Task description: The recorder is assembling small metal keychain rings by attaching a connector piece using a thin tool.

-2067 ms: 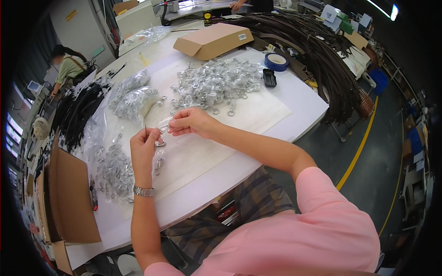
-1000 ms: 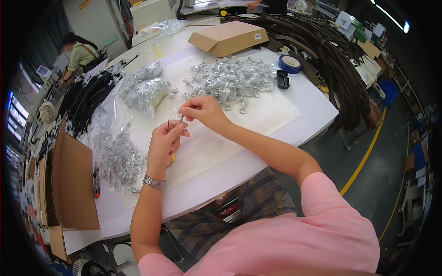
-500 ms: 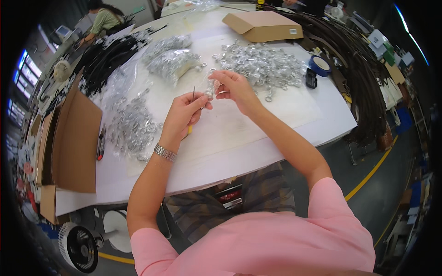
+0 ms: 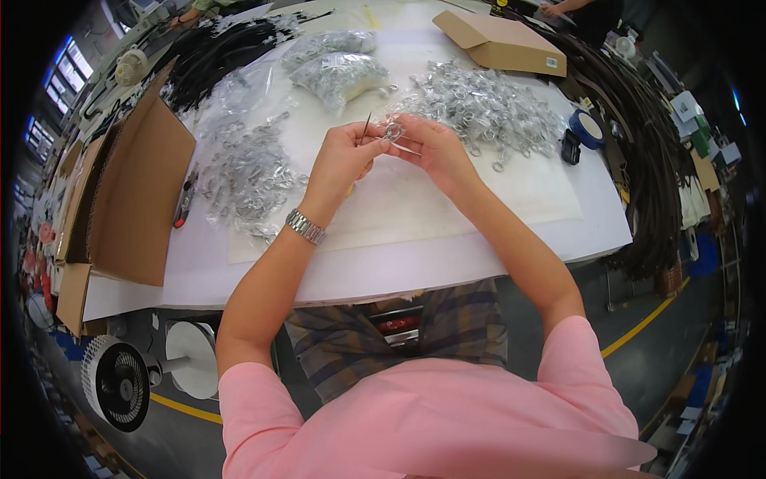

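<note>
My left hand (image 4: 349, 153) is closed round a thin pointed metal tool (image 4: 367, 123); its tip sticks up past the fingers, and a bit of yellow shows below the palm. Between both hands is a small silvery metal clasp (image 4: 392, 132), its exact shape partly hidden by fingers. Thumb and fingers of my right hand (image 4: 433, 147) pinch at it from the other side. Beyond my right hand spreads a heap of metal clasps in clear wrapping (image 4: 487, 104). A looser heap of silvery metal pieces (image 4: 247, 172) lies left of my left wrist.
Filled clear bags (image 4: 339, 76) lie ahead on the white table (image 4: 383, 275). An open carton (image 4: 140, 191) stands left, with a red-tipped cutter (image 4: 185, 199) beside it. Blue tape (image 4: 586, 128), a small black object (image 4: 570, 147), a flat carton (image 4: 511, 41) and dark straps (image 4: 638, 152) are at right.
My hands have come closer together at the clasp, and the right hand has lowered onto it. The whole view has shifted, so the table things appear farther right.
</note>
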### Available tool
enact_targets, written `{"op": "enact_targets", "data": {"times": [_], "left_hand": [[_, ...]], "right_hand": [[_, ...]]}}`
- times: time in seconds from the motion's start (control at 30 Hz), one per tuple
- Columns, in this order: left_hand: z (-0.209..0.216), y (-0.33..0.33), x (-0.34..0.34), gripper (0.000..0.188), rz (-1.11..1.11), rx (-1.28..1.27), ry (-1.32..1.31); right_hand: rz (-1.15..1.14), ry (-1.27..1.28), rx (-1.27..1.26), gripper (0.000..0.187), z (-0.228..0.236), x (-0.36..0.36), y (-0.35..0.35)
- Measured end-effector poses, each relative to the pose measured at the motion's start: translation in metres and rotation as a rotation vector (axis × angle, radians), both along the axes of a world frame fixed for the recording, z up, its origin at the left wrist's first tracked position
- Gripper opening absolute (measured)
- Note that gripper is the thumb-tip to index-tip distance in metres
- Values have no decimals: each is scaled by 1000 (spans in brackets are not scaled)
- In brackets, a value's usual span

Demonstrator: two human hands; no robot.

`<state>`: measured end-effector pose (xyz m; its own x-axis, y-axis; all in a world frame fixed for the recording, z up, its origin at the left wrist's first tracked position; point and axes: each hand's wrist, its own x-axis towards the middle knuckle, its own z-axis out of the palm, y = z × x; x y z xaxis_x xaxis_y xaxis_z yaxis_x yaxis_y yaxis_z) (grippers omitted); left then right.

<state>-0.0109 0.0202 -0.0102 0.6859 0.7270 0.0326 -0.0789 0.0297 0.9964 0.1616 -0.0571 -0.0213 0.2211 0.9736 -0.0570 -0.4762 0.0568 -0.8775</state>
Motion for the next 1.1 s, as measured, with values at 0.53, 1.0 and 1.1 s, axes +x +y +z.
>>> {"op": "enact_targets", "data": {"times": [0.53, 1.0, 1.1], "left_hand": [[7, -1, -2, 18, 138, 44, 4], [10, -13, 8, 19, 200, 170, -73], [-5, -6, 17, 18, 257, 392, 100]], "right_hand": [[-53, 4, 18, 30, 3, 9, -5], [-93, -59, 61, 30, -3, 4, -1], [-36, 20, 126, 30, -7, 4, -1]]}}
